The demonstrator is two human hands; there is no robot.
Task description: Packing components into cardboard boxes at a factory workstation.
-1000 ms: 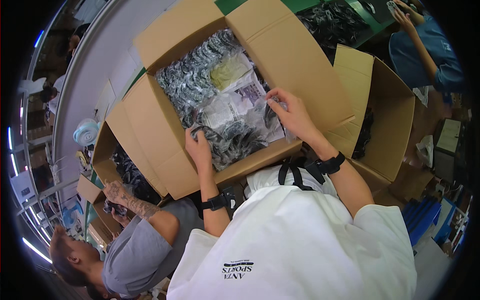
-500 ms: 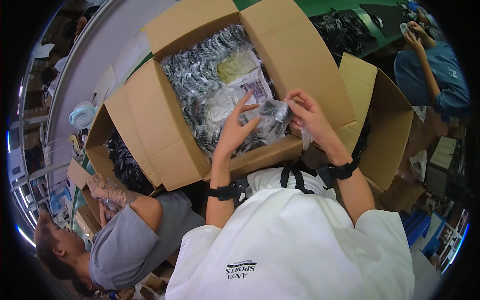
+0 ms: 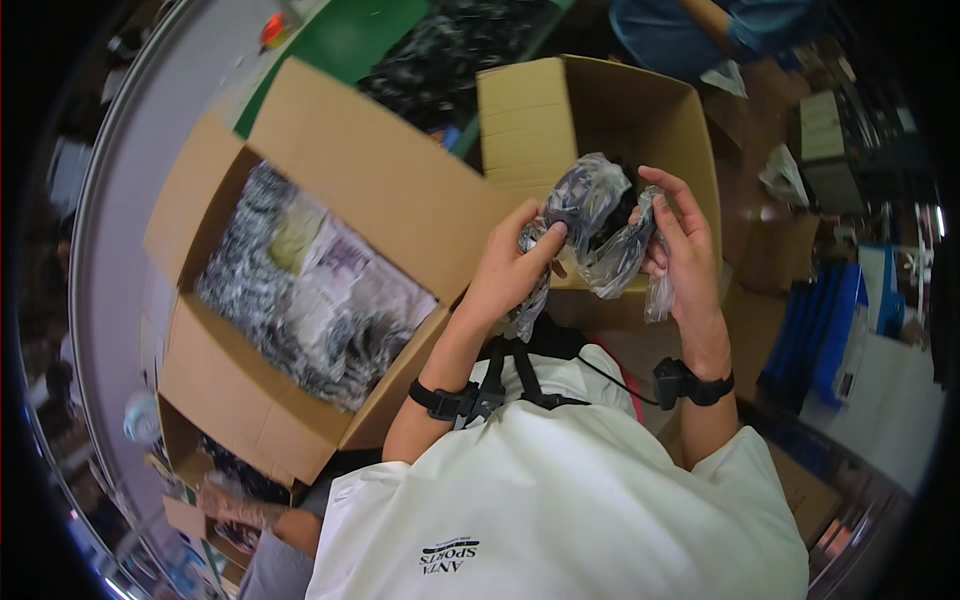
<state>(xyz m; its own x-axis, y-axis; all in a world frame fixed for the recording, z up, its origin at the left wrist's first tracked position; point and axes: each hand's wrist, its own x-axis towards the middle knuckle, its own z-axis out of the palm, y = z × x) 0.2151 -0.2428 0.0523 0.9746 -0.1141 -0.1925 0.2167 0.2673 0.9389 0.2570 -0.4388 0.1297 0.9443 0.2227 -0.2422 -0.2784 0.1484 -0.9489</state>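
My left hand (image 3: 518,262) is closed, its thumb pressing on a clear plastic bag (image 3: 588,192) with a dark, rounded item inside. More crinkled clear plastic hangs below those fingers. In my right hand (image 3: 688,245) is another clear bag (image 3: 618,262) with something dark in it, pinched near its top. What the bagged items are I cannot make out. Both hands are over the near side of an open cardboard box (image 3: 655,110), whose dark contents are mostly hidden behind the bags.
To the left stands a large open carton (image 3: 225,385) full of bagged dark items (image 3: 245,235), with printed sheets (image 3: 345,270) on top. Dark pieces (image 3: 450,50) lie on a green table (image 3: 325,45). A co-worker's forearm (image 3: 245,508) is at lower left; another person's blue sleeve (image 3: 775,35) shows at upper right.
My view and both hands have swung right, from the full carton to the other box. My left hand was open with fingers spread; now it grips a bag. My right hand still holds a bag.
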